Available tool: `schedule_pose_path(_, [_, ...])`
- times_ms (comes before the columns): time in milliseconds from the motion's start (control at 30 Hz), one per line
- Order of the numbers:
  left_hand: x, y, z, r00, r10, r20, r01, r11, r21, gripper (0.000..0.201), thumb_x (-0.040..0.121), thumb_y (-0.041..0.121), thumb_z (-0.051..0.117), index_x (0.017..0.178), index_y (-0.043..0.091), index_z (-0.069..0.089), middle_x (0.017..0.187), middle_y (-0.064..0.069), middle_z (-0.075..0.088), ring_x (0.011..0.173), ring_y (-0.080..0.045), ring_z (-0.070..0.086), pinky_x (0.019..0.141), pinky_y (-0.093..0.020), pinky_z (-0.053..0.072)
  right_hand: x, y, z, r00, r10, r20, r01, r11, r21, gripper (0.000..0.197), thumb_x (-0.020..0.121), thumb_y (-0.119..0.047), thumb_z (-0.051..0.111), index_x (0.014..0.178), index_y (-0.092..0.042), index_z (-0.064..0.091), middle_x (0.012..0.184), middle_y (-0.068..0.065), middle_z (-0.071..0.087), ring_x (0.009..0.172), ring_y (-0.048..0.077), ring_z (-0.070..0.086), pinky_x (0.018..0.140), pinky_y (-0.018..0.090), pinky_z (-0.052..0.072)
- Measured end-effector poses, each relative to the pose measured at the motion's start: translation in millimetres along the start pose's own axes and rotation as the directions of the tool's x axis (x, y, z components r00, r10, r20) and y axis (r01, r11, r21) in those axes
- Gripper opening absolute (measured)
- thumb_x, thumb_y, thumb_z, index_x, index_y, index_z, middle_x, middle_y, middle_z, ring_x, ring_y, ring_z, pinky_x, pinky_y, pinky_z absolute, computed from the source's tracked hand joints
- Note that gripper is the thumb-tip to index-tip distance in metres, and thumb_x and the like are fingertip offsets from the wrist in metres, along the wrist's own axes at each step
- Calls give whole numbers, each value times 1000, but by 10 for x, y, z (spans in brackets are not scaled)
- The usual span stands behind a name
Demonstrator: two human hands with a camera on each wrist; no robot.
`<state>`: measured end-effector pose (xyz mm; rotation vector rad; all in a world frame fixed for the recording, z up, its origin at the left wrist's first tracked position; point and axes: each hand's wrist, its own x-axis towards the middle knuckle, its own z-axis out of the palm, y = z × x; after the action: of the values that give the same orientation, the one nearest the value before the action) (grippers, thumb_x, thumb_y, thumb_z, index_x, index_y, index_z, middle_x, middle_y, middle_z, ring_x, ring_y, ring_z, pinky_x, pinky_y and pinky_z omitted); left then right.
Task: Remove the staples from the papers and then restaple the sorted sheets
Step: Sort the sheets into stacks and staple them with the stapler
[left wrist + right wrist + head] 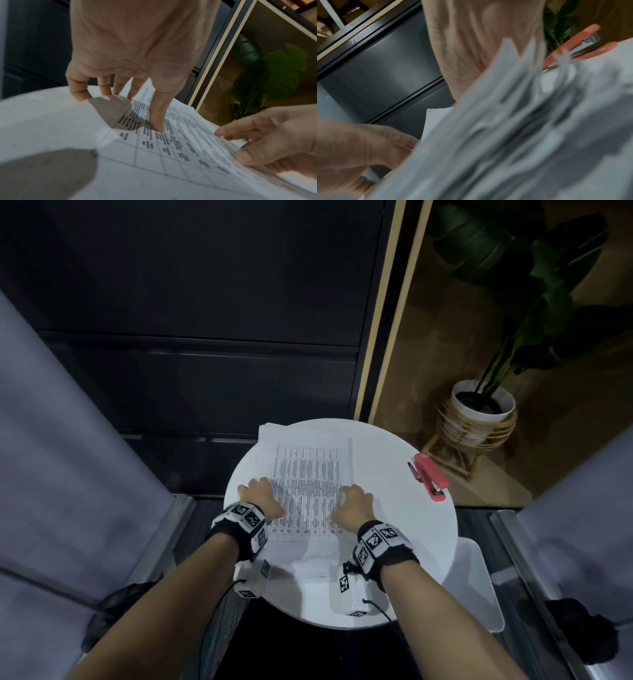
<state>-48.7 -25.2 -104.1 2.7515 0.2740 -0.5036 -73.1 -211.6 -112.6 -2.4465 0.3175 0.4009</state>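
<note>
A stack of papers (308, 474) printed with a table lies on the round white table (404, 518). My left hand (260, 494) grips the stack's left edge. In the left wrist view the thumb (158, 121) presses on the top sheet of the papers (171, 155) and the fingers curl over the edge. My right hand (354, 503) grips the right edge, its fingers (240, 129) and thumb pinching the sheets. The right wrist view is blurred, with the papers' edges (522, 135) fanned close to the lens. A red stapler (431, 477) lies to the right, apart from both hands.
A dark pen-like item (414, 472) lies beside the stapler. A potted plant (483, 405) stands on the floor behind the table at right. A white bin (479, 587) sits low at the table's right. Grey seats flank both sides; a dark cabinet (205, 337) stands behind.
</note>
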Motion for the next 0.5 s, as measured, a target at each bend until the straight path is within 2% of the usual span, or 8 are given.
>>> schedule_pose_path(100, [44,-120,-24,1000,30,-6,-30,998,59,71,78,45,74,131,10,44,131,-11,46,124,-31,38,103,-38,37,28,-69,41,1000,-1,17,2,999,-52,53,87,-2,59,138,-4,45,144,11,38,136,32,25,108,42,38])
schedule_pose_path(333, [61,-153,-26,998,58,7,-58,994,93,68,78,40,75,130,10,44,135,-11,40,127,-30,34,104,-40,38,-22,-31,43,999,-30,33,33,995,-92,54,87,-8,64,138,-3,45,146,12,36,138,34,24,108,42,35])
schedule_pose_path(400, [102,-151,-65,998,53,-38,-51,998,41,72,74,35,78,131,12,41,138,-7,34,129,-28,30,102,-44,40,-39,-9,35,998,-45,40,47,997,-66,55,87,-8,65,138,-3,45,147,12,34,139,33,23,109,42,34])
schedule_pose_path(500, [234,-120,-215,981,65,-183,-75,996,-49,80,74,31,79,139,12,36,142,-5,33,129,-27,31,102,-46,40,-31,27,16,998,-61,31,62,997,-49,56,86,-8,66,138,-3,45,146,12,34,137,33,24,108,41,33])
